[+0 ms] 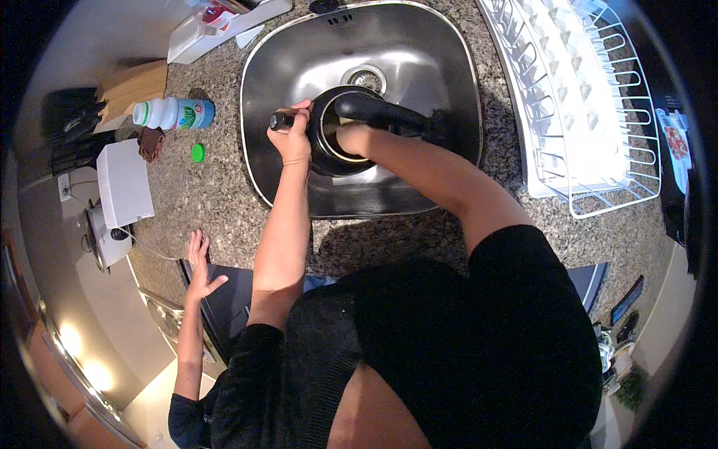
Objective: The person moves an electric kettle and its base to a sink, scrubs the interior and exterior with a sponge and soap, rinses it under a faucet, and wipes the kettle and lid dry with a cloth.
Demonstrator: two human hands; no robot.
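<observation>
My left hand (294,134) grips the short dark handle (281,122) of a round black pot (321,140) in the stainless steel sink (280,73). My right hand (354,140) reaches inside the pot, its fingers hidden by the rim and partly by the black faucet (381,112) above; whether it holds something there I cannot tell. Just beyond the pot the sink's drain (364,77) shows.
An open plastic bottle (179,114), a green cap (198,152) and a white box (126,185) stand left on the granite counter. Right is a white dish rack (645,151). Another person's hand (202,269) rests near the counter's front edge, lower left.
</observation>
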